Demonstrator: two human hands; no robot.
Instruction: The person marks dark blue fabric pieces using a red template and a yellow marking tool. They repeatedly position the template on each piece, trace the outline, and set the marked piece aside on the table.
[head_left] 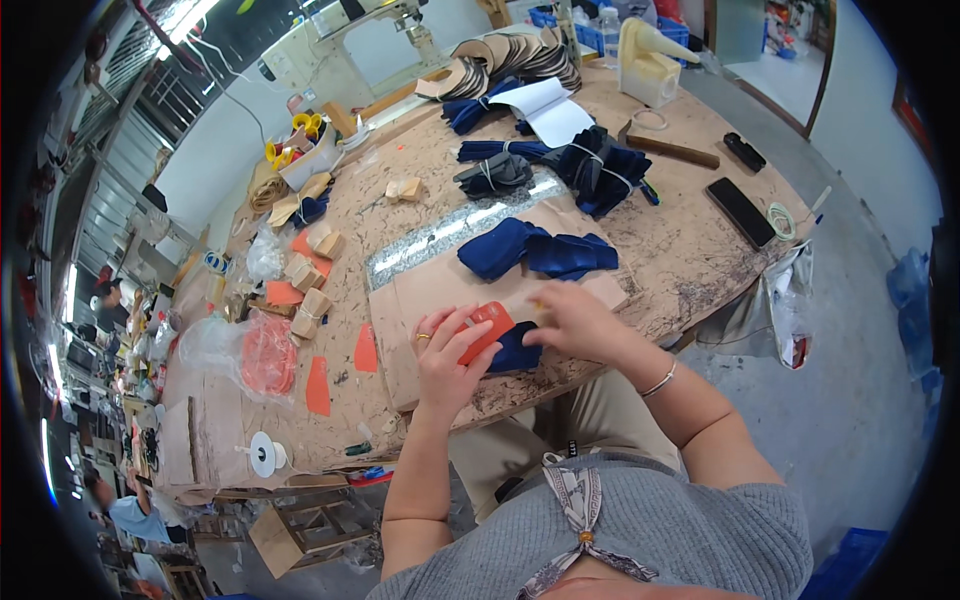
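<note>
On a pale board (405,300) near the table's front edge lies a dark blue fabric piece (516,352), partly covered by a small orange-red template (488,333). My left hand (450,350), a ring on one finger, holds this template down with its fingers bent over it. Just to the right, my right hand (578,322) has its fingers curled together by the blue piece's edge. A small yellowish bit shows at its fingertips, too small to name. Beyond both hands rest more loose dark blue pieces (540,250).
Tied blue bundles (600,172) and a white notebook (548,110) lie farther back. A phone (740,212) and a wooden stick (672,150) are at the right. Wooden blocks (312,305), orange pieces (318,385) and a white spool (267,455) occupy the left.
</note>
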